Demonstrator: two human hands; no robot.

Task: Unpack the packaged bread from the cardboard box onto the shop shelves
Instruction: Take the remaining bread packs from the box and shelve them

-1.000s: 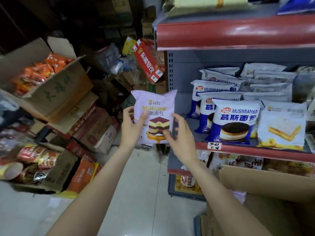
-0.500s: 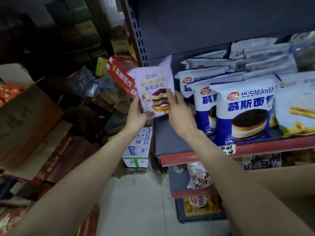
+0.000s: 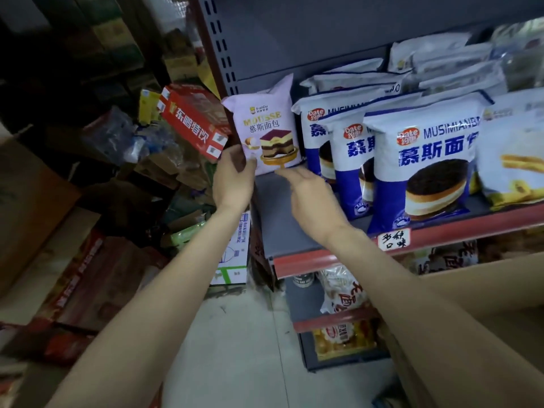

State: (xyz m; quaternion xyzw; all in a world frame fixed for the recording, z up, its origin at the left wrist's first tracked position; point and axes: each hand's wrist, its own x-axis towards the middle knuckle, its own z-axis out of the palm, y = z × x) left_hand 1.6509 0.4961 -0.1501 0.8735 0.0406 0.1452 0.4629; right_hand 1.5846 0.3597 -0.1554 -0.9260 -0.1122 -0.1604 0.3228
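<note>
Dim, bluish light falls from about one o'clock onto the packaged bread [image 3: 424,160], the nine-to-eleven o'clock side sinks into murky shadow, the right hand [image 3: 312,195] smears with motion blur, and wide-angle bending warps the edges.

Dim storeroom: pale tiled floor [image 3: 235,348], stacked cartons [image 3: 88,275] left, grey back panel [image 3: 323,33].

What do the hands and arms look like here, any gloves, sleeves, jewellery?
Both are bare. The left hand and right hand wear no gloves, and no rings show. Both forearms are uncovered all the way to the frame's bottom edge, so no sleeve is in view. No watch, band or marking shows on either wrist. The right hand's fingertips are motion-blurred, so fine detail there cannot be told.
</note>
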